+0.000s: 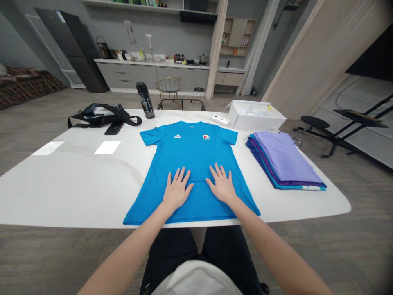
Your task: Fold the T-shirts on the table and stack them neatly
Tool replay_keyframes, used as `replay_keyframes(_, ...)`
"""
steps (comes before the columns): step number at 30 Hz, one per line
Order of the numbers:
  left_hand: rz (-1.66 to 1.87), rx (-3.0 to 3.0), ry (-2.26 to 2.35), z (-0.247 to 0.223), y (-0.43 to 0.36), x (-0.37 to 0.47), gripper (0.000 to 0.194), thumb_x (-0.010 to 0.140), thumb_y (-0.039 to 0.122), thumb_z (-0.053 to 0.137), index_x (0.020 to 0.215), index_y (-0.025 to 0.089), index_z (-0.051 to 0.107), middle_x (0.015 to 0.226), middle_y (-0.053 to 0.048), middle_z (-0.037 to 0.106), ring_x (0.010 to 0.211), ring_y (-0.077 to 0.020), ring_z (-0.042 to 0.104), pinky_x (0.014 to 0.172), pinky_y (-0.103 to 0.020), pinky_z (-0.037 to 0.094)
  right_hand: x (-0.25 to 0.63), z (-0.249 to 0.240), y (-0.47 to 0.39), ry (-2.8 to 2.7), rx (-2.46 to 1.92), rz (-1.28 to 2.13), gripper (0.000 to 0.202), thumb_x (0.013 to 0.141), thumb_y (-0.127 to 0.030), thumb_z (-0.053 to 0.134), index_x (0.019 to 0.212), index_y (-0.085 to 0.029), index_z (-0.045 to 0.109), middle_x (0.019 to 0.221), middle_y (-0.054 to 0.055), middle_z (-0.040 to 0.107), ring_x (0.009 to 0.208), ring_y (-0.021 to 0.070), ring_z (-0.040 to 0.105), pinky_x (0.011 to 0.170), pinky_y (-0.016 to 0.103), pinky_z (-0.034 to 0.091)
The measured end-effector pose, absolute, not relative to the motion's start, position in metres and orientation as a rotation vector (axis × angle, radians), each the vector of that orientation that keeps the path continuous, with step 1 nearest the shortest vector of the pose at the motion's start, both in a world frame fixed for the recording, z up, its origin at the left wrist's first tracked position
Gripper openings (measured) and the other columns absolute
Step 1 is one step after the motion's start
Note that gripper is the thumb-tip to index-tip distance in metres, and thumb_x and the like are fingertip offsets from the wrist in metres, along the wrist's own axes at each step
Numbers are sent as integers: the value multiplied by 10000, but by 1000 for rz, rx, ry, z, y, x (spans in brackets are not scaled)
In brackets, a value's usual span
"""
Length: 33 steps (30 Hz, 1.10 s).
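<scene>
A blue T-shirt [193,151] lies spread flat, front side up, on the white table [76,184], its collar toward the far side and its hem along the near edge. My left hand [177,189] rests palm down on the lower left of the shirt with fingers spread. Palm down on the lower right is my right hand [221,184], also with its fingers apart. A slight crease crosses the cloth between the two hands. Neither hand grips anything.
To the right sits a stack of folded clothes [285,157], lilac on top. Behind it are a white box [256,116] and a small white device [220,120]. A dark bottle [145,100], black bag [101,114] and phone [114,128] are at the back left.
</scene>
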<state>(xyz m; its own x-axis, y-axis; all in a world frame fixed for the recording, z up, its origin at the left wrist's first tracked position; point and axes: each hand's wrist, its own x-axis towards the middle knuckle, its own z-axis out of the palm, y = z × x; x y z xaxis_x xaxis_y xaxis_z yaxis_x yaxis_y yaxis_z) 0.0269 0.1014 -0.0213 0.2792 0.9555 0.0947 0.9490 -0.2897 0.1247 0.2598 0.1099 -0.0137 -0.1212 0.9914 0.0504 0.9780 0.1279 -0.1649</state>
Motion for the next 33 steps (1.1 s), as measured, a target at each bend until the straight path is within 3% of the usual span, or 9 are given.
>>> replay_keyframes(4,179,2480,1818,-18,82,26,653,1014,630,232,1626,408,183,1692,26,184,1587,-262,97,1285,-590,111,263,-12,92,-2249,-1957,134,714,1007,-670,299,1638,-342,232,1712,-5,73,1579,326,86,1224,668,120)
replay_keyframes(10,164,2553,1663,-18,55,22,608,1026,623,214,1606,442,241,1691,33,198,1583,-263,139,1277,-605,112,265,-13,61,-2338,-1966,208,700,1007,-682,290,1631,-367,244,1698,0,180,1573,324,133,1237,647,55)
replay_keyframes(20,257,2514,1801,-23,34,-10,613,1053,567,259,1619,334,269,1695,-22,210,1565,-283,222,1252,-595,203,290,-16,23,-2292,-2038,208,709,1028,-674,217,1635,-308,250,1696,28,198,1571,297,156,1248,606,118)
replay_keyframes(26,244,2442,1962,-30,22,-36,650,1040,587,298,1596,254,358,1666,-67,310,1539,-303,292,1249,-566,236,315,-28,1,-2198,-2091,111,747,1028,-664,230,1626,-221,306,1681,83,256,1555,300,221,1249,535,207)
replay_keyframes(30,292,2418,2010,-15,37,-27,663,1036,591,298,1566,211,419,1615,-112,414,1470,-312,416,1203,-529,341,316,-20,27,-2097,-2116,-14,788,1023,-654,270,1582,-109,383,1636,181,339,1528,345,278,1239,568,198)
replay_keyframes(33,318,2466,2013,-7,72,-24,670,1041,576,279,1575,188,398,1650,-121,344,1509,-311,352,1223,-532,300,313,-11,70,-2143,-1988,7,751,1043,-602,258,1576,-86,379,1653,176,303,1548,326,233,1248,548,190)
